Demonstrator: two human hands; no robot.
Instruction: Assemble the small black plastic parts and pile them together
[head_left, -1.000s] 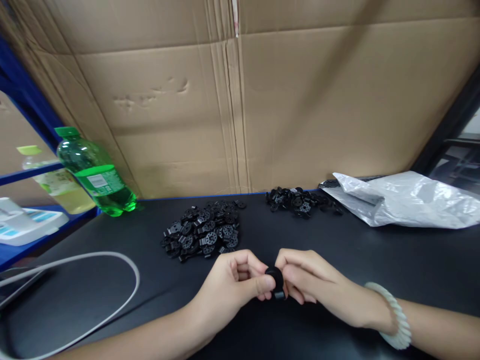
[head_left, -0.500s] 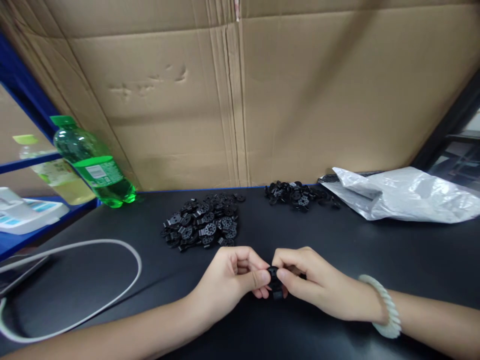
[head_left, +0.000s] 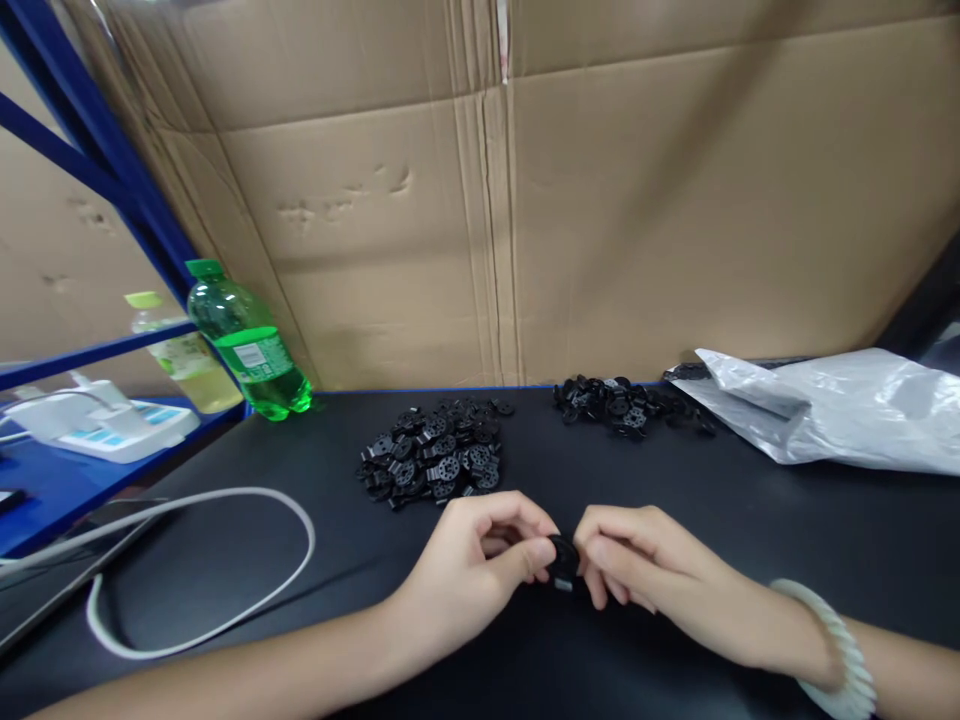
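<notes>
Between the thumb and fingers of my left hand (head_left: 495,555) is a small black round plastic part (head_left: 563,562), with a short tab at its lower end. My right hand (head_left: 637,560) is closed just to the right of it, fingers curled and thumb against the index finger. Its index finger is at or very near the part's right edge; whether it touches, and whether anything is inside the pinch, I cannot tell. Beyond my left hand lies a heap of black perforated disc-shaped parts with tabs (head_left: 442,455). Farther back on the right sits a smaller pile of black parts (head_left: 626,405).
A silvery plastic bag (head_left: 840,410) lies at the back right. Cardboard (head_left: 390,240) walls the table's far edge. On the left are a green bottle (head_left: 251,355), a pale cable loop (head_left: 300,570), and a blue shelf with a white power strip (head_left: 142,430).
My right hand has drawn slightly right, its thumb off the face of the black part, which stays in my left hand. The whole view has shifted, showing more of the left shelf.
</notes>
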